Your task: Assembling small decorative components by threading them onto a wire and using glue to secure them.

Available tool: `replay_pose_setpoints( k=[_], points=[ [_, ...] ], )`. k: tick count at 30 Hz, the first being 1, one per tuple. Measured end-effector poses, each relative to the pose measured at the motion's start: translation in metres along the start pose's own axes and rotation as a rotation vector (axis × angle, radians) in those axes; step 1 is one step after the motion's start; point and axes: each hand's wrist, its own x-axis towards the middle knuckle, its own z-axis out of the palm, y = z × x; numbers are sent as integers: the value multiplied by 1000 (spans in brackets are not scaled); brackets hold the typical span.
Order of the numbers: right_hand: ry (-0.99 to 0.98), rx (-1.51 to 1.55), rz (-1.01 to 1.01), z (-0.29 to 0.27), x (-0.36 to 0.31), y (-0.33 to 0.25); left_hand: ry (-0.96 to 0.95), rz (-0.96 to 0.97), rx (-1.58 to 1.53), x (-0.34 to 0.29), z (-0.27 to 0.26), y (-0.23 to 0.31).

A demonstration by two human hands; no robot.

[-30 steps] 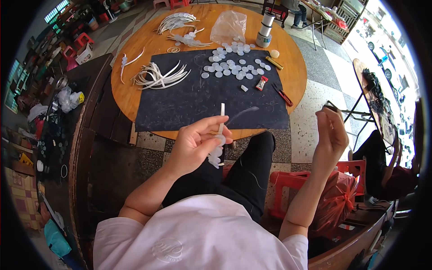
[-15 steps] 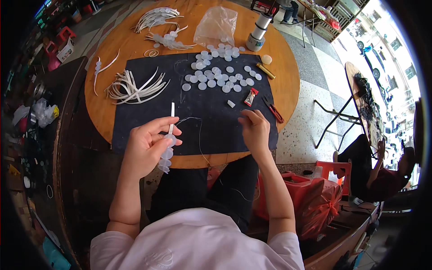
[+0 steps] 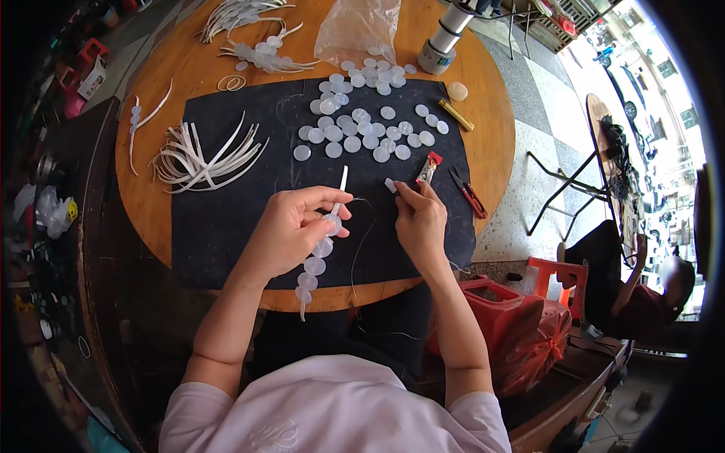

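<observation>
My left hand (image 3: pixel 291 226) pinches a white strip (image 3: pixel 343 180) upright above the mat's near part. A chain of translucent round discs (image 3: pixel 315 266) hangs along it below my fingers. From beside my left fingertips a fine thread (image 3: pixel 355 260) runs down past the table edge toward my lap. The fingers of my right hand (image 3: pixel 421 226) are pressed together, their tips at a small white block (image 3: pixel 390 185) on the dark mat (image 3: pixel 317 170). What sits between them is hidden. Just beyond lies a small red-and-white packet (image 3: pixel 430 167); red-handled snips (image 3: pixel 472 198) rest to the right.
Loose discs (image 3: pixel 353 144) spread over the far mat. White strips (image 3: pixel 211 162) lie bundled at left, finished-looking strands (image 3: pixel 264 54) behind. A clear plastic bag (image 3: pixel 359 34), thread spools (image 3: pixel 445 41) and a brass-coloured tube (image 3: pixel 456 115) stand or lie farther back. A red stool (image 3: pixel 483 302) is at right.
My left hand has moved right with the strip, and more of the disc chain shows. My right hand has come to the small white block. The whole view has shifted a little.
</observation>
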Motion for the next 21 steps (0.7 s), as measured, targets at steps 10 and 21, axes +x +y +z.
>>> replay_pose_setpoints(
  k=[10, 21],
  points=[
    [-135, 126, 2, -21, 3, -9, -27, -25, -121, 12, -1, -12],
    [-86, 31, -41, -5, 3, -10, -26, -53, -157, 14, -2, -16]
  ],
)
